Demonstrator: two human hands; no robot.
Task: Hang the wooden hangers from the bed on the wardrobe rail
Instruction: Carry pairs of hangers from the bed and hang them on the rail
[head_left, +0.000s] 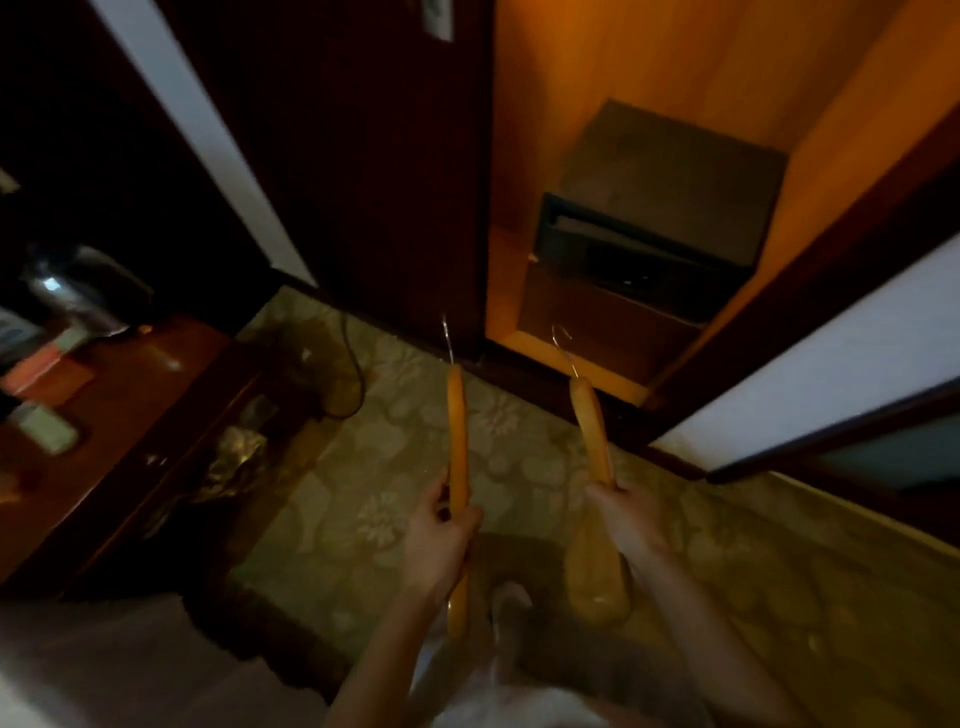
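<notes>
I hold two yellow-brown wooden hangers, one per hand, seen edge-on with their metal hooks pointing away from me. My left hand (439, 540) grips the left hanger (457, 431) near its middle. My right hand (626, 519) grips the right hanger (589, 431), whose broad lower end shows below the hand. Both hooks point toward the open wardrobe (649, 78), lit orange inside, straight ahead. No rail is visible in this view; the bed is only a pale edge at the bottom left.
A dark safe (660, 208) sits on a drawer unit low inside the wardrobe. The dark wardrobe door (374, 171) stands left of the opening. A wooden desk (130, 415) with a kettle (78, 291) is at the left. Patterned carpet (395, 467) covers the floor.
</notes>
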